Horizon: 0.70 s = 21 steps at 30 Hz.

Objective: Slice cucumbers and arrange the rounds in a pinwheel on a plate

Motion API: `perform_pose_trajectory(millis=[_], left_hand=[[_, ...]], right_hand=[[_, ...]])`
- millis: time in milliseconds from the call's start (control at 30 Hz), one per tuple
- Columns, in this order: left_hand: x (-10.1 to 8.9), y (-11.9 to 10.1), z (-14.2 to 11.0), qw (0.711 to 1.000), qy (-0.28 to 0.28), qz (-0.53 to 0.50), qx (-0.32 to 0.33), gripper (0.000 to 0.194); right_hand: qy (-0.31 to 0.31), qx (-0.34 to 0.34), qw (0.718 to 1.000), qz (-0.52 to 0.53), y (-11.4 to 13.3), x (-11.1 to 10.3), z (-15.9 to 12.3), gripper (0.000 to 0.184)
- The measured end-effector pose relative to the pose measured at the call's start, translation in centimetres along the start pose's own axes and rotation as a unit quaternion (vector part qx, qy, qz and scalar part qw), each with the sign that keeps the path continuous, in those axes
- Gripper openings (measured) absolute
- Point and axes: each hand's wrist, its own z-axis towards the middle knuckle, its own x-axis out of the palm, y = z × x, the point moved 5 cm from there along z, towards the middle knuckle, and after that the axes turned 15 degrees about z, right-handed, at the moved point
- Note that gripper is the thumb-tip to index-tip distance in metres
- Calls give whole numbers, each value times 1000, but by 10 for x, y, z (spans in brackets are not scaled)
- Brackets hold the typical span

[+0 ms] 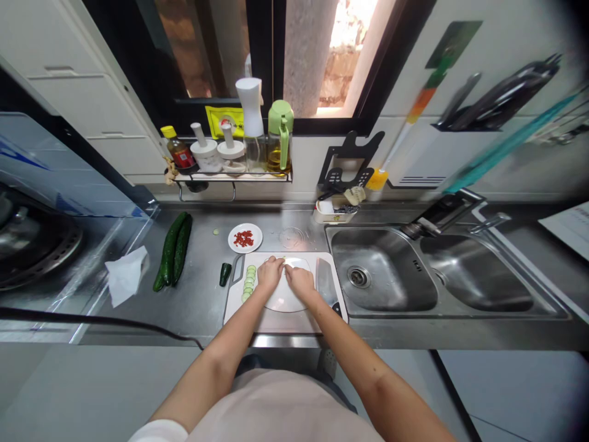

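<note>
A white plate [288, 302] lies on a white cutting board [285, 324] in front of me. Over its far edge, my left hand [270, 274] and my right hand [300, 281] are close together with fingers pinched. Whatever is between the fingertips is too small to make out. Left of the plate, a row of overlapping cucumber slices [248, 283] lies on the board. A broad-bladed knife [326, 279] rests along the board's right side. Just off the board's left edge is a short dark green cucumber piece [225, 274].
Two whole cucumbers [173, 252] and a crumpled white tissue [126, 275] lie to the left. A small plate of chopped red pieces [244, 238] sits behind the board. The double sink [384, 270] is on the right; bottles line a rack [234, 177] below the window.
</note>
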Motion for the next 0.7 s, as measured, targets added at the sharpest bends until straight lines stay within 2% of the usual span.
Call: perform_pose_trajectory(millis=[700], left_hand=[[-3,-1,-2,1000,6,-1,-9,31]], right_hand=[[7,10,1000,18,1,0,-3,38]])
